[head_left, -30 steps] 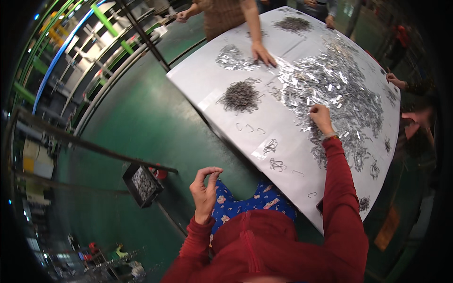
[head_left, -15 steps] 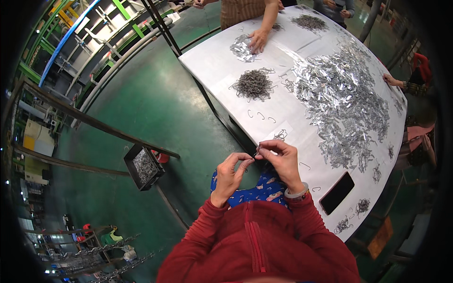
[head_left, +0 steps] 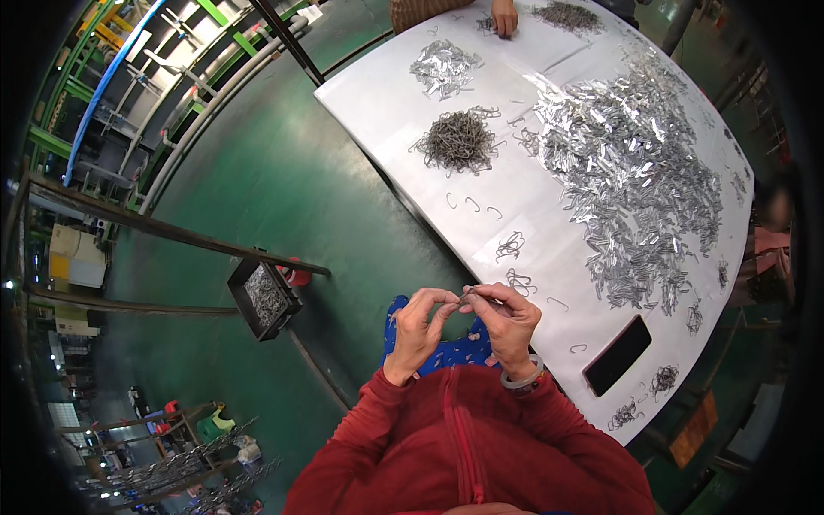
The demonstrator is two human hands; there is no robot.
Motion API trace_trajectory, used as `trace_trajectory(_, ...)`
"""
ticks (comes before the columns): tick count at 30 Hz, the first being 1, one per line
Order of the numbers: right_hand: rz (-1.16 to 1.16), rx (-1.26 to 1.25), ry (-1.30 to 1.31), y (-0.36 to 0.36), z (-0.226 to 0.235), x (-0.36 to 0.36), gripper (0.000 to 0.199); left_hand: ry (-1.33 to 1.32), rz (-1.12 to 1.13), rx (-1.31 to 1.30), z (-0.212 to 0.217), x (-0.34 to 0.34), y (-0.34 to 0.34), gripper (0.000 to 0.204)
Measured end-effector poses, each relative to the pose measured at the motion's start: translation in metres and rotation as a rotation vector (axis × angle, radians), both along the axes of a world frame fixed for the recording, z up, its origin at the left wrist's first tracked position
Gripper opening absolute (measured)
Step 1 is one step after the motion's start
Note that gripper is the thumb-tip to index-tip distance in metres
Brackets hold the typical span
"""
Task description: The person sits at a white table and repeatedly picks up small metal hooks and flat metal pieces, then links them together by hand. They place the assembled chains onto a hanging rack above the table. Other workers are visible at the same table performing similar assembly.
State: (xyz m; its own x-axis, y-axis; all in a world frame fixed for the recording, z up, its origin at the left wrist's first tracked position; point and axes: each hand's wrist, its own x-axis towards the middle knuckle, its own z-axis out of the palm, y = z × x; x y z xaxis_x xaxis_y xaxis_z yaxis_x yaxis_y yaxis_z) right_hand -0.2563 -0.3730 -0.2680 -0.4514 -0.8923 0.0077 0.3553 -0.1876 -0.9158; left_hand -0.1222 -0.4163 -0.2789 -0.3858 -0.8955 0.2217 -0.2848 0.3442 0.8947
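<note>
Over my lap, beside the table's near edge, my left hand (head_left: 419,330) and my right hand (head_left: 508,324) meet at the fingertips. Thumbs and forefingers are pinched together, and the little they hold is too small and covered to name. A clear bracelet (head_left: 525,378) circles my right wrist. Just beyond the right hand, thin wire hooks (head_left: 520,281) lie on the white tabletop (head_left: 412,184). More hooks (head_left: 509,246) rest on a clear sheet behind them. Farther off is a tangled heap of dark wire hooks (head_left: 459,142).
A broad pile of shiny metal pieces (head_left: 631,184) covers the table's right half; a smaller one (head_left: 445,69) lies far left. A phone (head_left: 618,355) sits near the right front. Another person's hand (head_left: 504,17) reaches onto the far side. A black bin (head_left: 263,298) holds metal pieces left of me.
My joined hands are slightly lower in view, uncovering hooks at the table edge. The co-worker's hand has left the small shiny pile and moved right to dark pieces at the far edge.
</note>
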Motion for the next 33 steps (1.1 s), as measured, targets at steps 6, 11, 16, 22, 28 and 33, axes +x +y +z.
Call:
trace_trajectory(6,0.126,0.006,-0.125,-0.002,0.002,-0.007,0.015,0.367,0.051,0.184,-0.015,-0.004,0.004,0.020)
trace_trajectory(11,0.226,0.023,-0.190,0.005,0.011,-0.018,0.016,-0.055,-0.086,-0.095,-0.019,-0.008,-0.055,0.044)
trace_trajectory(16,0.236,-0.010,-0.135,0.018,0.020,-0.024,0.013,-0.726,-0.334,-0.468,-0.054,-0.079,-0.102,0.051)
trace_trajectory(22,0.270,-0.014,-0.151,0.028,0.024,-0.027,0.015,-0.863,-0.367,-0.412,-0.067,-0.075,-0.120,0.056)
trace_trajectory(28,0.351,-0.020,-0.219,0.023,0.021,-0.020,0.014,-0.476,-0.106,-0.464,-0.063,-0.073,-0.160,0.030)
trace_trajectory(33,0.381,0.023,-0.120,0.022,0.024,-0.019,0.013,-0.624,-0.003,-0.722,-0.068,-0.132,-0.202,0.005)
